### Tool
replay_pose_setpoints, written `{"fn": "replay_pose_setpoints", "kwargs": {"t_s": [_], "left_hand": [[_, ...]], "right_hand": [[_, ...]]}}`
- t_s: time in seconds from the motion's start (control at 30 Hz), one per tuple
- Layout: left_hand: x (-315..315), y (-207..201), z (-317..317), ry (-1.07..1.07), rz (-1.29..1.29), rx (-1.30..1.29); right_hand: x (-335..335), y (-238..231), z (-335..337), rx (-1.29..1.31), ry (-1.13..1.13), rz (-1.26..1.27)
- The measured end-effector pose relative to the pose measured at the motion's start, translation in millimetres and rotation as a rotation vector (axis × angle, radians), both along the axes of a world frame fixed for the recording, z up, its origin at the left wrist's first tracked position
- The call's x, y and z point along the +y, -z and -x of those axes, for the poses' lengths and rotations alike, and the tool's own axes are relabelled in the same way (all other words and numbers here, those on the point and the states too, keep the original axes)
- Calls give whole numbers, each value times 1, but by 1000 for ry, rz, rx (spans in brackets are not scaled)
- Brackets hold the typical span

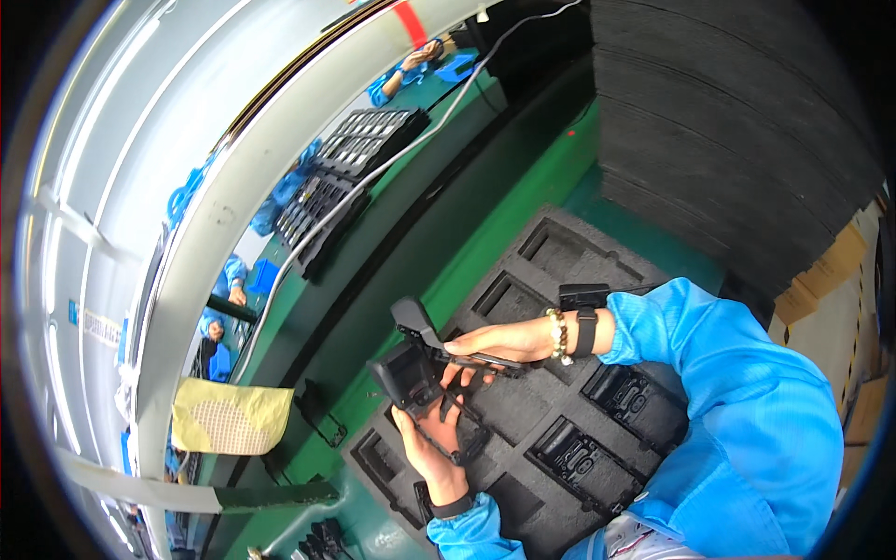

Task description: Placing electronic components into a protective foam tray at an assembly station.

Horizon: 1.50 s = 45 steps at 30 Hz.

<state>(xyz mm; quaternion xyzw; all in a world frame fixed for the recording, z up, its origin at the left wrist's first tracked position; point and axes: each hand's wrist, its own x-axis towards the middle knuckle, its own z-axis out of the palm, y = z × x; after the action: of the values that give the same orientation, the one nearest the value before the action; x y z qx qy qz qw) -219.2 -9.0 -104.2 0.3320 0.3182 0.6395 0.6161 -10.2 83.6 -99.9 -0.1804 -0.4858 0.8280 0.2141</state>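
Over a dark grey foam tray [509,434], both of my hands are closed on black plastic housings. My left hand [427,455] grips one black plastic housing [401,373] by its lower edge, with the fingers behind it. My right hand [513,342] holds a second black plastic housing [417,320], thumb on top and fingers underneath. The two housings are close together; I cannot tell whether they touch. Beneath my right forearm, similar black housings [581,457] lie in the tray's pockets. A black strap and a small black box [583,297] are at my right wrist.
A tall stack of dark foam trays [719,112] stands at the upper right. Cardboard boxes [821,271] are beyond it. Across a beam with a white cable [373,177], co-workers' hands [415,60] work beside filled trays [364,140]. A yellow paper [233,417] hangs at the left.
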Motion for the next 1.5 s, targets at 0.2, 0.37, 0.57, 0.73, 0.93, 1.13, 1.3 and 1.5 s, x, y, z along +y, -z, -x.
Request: {"fn": "replay_pose_setpoints", "kwargs": {"t_s": [0.2,0.37,0.57,0.73,0.93,1.13,1.3,1.5], "left_hand": [[1,0,5,-12,45,-103],[2,-4,1,-23,54,-121],[4,0,3,-3,57,-109],[1,-1,5,-3,79,-111],[2,-2,2,25,60,-130],[3,-6,-5,33,55,-145],[-4,-10,13,46,93,-137],[-1,7,10,23,13,-155]], "right_hand": [[-3,-3,1,35,-29,-14],[-6,-5,1,-21,107,-164],[-7,-2,3,-37,178,-204],[-7,-13,3,-103,93,-149],[-6,3,7,-33,141,-202],[-9,-3,-1,-264,394,-446],[-10,-4,33,-52,503,-460],[-18,3,19,-253,515,-411]]}}
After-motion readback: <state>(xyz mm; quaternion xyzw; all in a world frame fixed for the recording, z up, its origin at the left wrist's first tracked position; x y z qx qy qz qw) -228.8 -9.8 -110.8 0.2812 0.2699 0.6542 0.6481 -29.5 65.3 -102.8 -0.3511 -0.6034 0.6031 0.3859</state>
